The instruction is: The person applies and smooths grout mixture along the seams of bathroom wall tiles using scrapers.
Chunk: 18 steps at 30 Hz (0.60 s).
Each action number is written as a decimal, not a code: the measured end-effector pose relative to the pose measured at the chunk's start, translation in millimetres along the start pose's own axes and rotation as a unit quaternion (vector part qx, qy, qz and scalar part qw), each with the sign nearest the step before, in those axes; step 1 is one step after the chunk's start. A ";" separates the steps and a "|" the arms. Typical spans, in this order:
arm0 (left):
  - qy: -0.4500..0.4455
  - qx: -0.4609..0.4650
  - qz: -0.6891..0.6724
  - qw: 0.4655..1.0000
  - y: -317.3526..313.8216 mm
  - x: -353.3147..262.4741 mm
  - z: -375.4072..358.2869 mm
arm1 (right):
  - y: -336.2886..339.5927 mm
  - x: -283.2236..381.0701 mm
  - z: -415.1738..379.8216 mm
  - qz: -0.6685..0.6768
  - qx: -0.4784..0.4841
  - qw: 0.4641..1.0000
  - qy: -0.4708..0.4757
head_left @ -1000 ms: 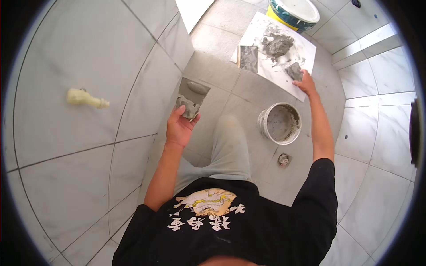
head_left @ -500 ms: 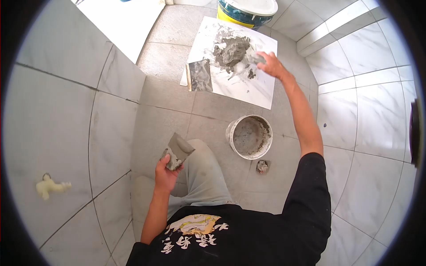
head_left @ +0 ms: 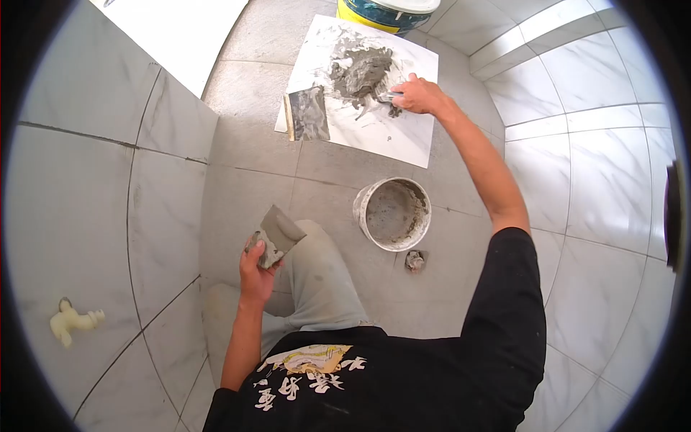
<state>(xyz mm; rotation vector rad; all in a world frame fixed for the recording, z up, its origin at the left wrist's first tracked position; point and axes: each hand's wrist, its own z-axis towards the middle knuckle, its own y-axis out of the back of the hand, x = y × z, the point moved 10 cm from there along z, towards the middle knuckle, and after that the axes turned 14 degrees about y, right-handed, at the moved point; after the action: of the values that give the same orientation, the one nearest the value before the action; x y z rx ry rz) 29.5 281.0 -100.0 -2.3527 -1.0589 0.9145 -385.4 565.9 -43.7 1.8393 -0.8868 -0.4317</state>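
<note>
My left hand [head_left: 255, 272] is closed around a cut tile piece [head_left: 282, 227], holding it above my left knee. Grey mortar is smeared over part of that piece, thickest by my thumb. Out ahead, my right hand [head_left: 420, 96] grips a small scraper [head_left: 391, 96], mostly hidden by the fingers. The scraper is at the right edge of a heap of wet mortar [head_left: 363, 70], which lies on a white marbled tile [head_left: 399, 140]. A smaller mortar-stained tile piece [head_left: 308, 114] rests on the left edge of the marbled tile.
Between my arms a white bucket [head_left: 393, 214] with mortar-coated walls stands on the grey floor. Behind it towards me lies a small mortar lump [head_left: 414, 261]. A lidded paint bucket [head_left: 385, 16] is at the far end. A pale tap [head_left: 74, 321] juts from the left wall.
My right hand has moved the scraper left and slightly down, against the mortar heap's right edge. The view has shifted a little. My left hand still holds the tile piece.
</note>
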 end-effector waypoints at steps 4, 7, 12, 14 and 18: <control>0.001 -0.005 -0.039 0.999 -18.4 -1.0 -4.5 | -23.2 20.9 -33.2 -0.029 0.022 0.999 0.015; 0.020 0.029 -0.051 0.998 -38.1 2.5 8.5 | -29.3 23.1 -82.2 0.161 0.060 0.985 0.007; 0.089 0.125 -0.069 0.986 -121.9 3.1 38.8 | 10.7 105.9 -173.6 0.724 -0.192 0.651 0.125; 0.107 0.157 -0.067 0.979 -160.3 0.1 36.4 | 33.4 158.7 -203.6 0.728 -0.213 0.628 0.174; 0.121 0.220 -0.062 0.966 -201.7 -10.7 23.6 | 63.0 207.0 -230.5 0.453 -0.264 0.813 0.253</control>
<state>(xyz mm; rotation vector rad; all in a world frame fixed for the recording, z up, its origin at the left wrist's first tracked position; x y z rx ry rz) -94.7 402.4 5.8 -1.9453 -0.7977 0.7059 -123.4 545.1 132.1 0.7878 -1.0129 0.3855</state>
